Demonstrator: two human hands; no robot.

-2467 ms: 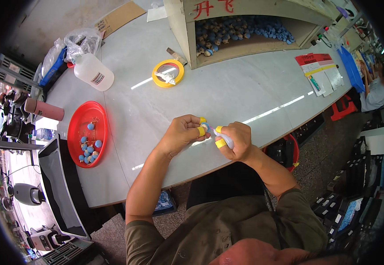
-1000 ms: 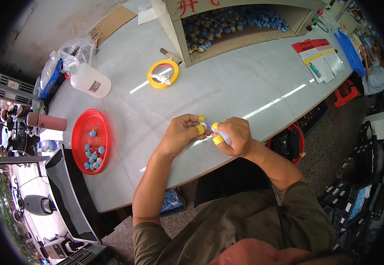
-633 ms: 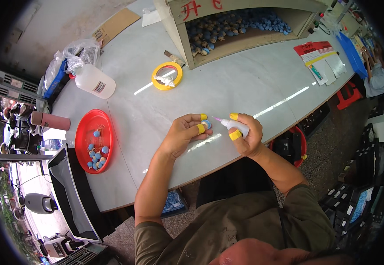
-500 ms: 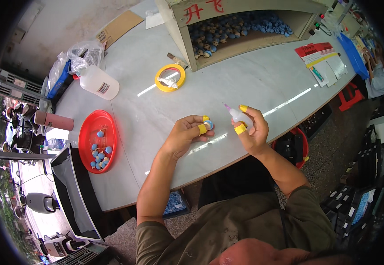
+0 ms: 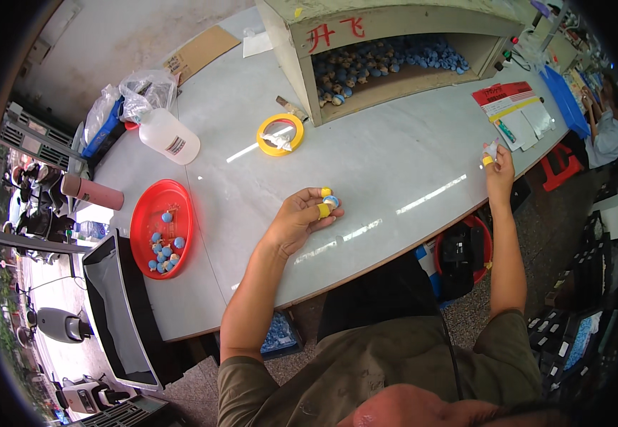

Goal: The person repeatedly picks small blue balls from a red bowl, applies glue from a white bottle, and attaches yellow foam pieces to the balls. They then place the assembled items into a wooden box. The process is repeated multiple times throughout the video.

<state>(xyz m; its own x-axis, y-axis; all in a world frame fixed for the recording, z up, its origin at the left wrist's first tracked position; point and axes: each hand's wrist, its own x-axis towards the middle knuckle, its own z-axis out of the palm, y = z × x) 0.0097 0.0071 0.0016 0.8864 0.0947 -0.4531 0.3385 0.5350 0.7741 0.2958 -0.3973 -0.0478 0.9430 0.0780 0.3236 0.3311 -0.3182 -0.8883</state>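
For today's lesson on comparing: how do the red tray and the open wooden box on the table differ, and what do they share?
The red tray is shallow, oval, and lies near the table's left edge; the wooden box is tall, pale, open-fronted, at the far side. The tray holds a few scattered pieces; the box holds a dense heap. Both contain small blue pieces like the one in the left hand.

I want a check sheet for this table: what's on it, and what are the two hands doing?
Surface: pale grey table, glossy.
Job's things: small blue piece pinched in left hand; small white bottle in right hand at the table's right edge.
Clutter: red tray of blue pieces, yellow tape roll, white plastic bottle, wooden box of blue pieces, papers.
Hands: yellow finger cots on both.
Cables: nothing seen.
Surroundings: another person far right.
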